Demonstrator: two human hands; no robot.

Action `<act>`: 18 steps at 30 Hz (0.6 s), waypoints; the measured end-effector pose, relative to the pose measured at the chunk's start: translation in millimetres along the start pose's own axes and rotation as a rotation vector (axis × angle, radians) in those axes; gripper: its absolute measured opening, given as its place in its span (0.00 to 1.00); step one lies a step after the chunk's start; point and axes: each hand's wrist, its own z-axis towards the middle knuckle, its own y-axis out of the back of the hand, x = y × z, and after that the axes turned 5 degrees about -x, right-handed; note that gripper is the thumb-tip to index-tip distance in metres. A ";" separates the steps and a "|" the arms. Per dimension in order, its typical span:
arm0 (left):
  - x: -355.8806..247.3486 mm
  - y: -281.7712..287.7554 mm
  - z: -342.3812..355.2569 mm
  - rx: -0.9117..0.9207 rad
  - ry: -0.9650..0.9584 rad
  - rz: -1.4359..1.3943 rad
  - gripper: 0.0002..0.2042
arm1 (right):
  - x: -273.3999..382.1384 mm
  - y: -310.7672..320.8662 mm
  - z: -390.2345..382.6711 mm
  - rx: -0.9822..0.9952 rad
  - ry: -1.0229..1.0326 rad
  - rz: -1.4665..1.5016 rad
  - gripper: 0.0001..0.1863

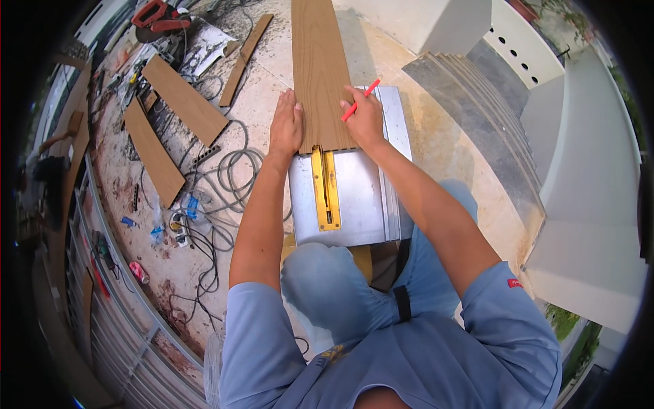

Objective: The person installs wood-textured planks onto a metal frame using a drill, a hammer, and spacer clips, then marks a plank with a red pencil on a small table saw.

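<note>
A long wood-grained plank (320, 68) lies on the metal table of a saw (357, 198), its near end beside the yellow blade insert (329, 198). My left hand (286, 125) rests along the plank's left edge, fingers stretched forward and touching it. A red pencil (361, 100) is held in my right hand (363, 120), which leans on the plank's right edge. Part of the saw blade (317, 149) shows where it meets the plank's end. The undersides of both hands are hidden.
Cut planks (187, 100) lie on the dusty floor to the left, among coiled cables (231, 167). A red power saw (160, 17) sits at the far left. A metal railing (146, 286) runs along the left; grey steps (477, 102) and a white wall (593, 204) stand right.
</note>
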 end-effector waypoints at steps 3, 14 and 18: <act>-4.4 -0.5 -5.8 0.001 0.011 -0.019 0.26 | -3.8 3.0 -5.1 0.011 -0.007 0.007 0.20; -2.5 3.9 -10.7 0.005 -0.010 -0.027 0.25 | 4.6 5.4 -15.8 -0.016 0.009 -0.036 0.20; -4.5 4.2 -12.2 0.012 -0.021 -0.032 0.25 | 2.2 5.5 -17.8 -0.034 0.025 -0.032 0.20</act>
